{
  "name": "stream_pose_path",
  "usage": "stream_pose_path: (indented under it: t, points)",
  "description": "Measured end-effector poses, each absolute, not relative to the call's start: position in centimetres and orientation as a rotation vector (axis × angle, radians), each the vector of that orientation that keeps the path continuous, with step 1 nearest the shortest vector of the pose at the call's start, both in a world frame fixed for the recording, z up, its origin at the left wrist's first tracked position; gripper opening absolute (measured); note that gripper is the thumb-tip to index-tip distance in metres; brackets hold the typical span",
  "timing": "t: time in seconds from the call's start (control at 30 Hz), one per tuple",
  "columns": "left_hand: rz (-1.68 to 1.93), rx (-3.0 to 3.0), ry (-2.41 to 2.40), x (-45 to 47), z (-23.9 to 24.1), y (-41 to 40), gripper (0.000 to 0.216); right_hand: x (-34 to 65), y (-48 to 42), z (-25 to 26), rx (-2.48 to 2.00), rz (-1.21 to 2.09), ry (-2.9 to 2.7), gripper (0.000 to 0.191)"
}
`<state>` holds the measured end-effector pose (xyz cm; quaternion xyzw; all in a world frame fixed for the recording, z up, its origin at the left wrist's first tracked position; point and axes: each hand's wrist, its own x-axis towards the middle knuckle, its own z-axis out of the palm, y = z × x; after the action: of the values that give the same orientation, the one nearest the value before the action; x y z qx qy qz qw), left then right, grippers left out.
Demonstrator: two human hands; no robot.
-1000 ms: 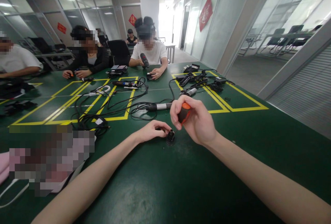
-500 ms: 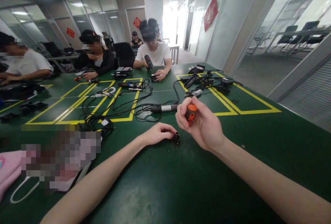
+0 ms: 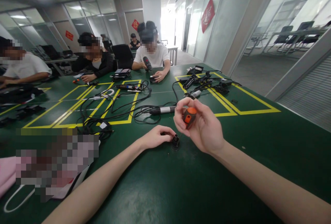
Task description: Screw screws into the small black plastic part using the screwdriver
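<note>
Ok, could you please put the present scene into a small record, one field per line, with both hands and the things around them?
Left hand: fingertips at a small black part, seemingly touching it
Right hand: closed around an orange-and-dark handle
Black part position: on the green table
Beyond the hands: silver-and-black cylinder, black cables
Across the table: person in white holding a drill

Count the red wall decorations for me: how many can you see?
3. The left decoration and the middle decoration hang on the back wall; the right decoration, which looks largest, is on the right-hand wall. More may be hidden.
</note>
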<state>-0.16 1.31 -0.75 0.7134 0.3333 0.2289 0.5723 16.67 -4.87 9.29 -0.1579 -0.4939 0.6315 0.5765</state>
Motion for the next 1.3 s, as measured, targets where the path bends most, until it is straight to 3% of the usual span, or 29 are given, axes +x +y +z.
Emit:
stream_pose_path:
  t: [0.23, 0.4, 0.57, 0.77, 1.0, 1.2, 1.3]
  points:
    - [0.535, 1.725, 0.778, -0.12, -0.71, 1.24, 0.025, 16.67, -5.06, 9.14, -0.33, 1.438, -1.156, 0.016]
    - [0.537, 1.742, 0.77, -0.09, -0.59, 1.21, 0.026, 16.5, -4.93, 9.25, -0.411, 1.437, -1.187, 0.034]
    - [0.541, 1.743, 0.756, -0.12, -0.68, 1.26, 0.026, 16.31, -4.77, 9.24, -0.396, 1.46, -1.138, 0.027]
    - [0.532, 1.733, 0.751, -0.16, -0.57, 1.32, 0.024, 16.39, -4.59, 9.4, -0.421, 1.485, -1.17, 0.042]
    - [0.538, 1.764, 0.746, -0.25, -0.51, 1.31, 0.026, 16.36, -4.95, 9.43, -0.331, 1.514, -1.142, 0.02]
    - [0.547, 1.773, 0.748, -0.27, -0.63, 1.37, 0.022, 16.24, -4.82, 9.42, -0.428, 1.421, -1.187, 0.043]
    - [0.535, 1.792, 0.786, -0.27, -0.67, 1.41, 0.025, 16.2, -5.0, 9.32, -0.417, 1.46, -1.17, 0.041]
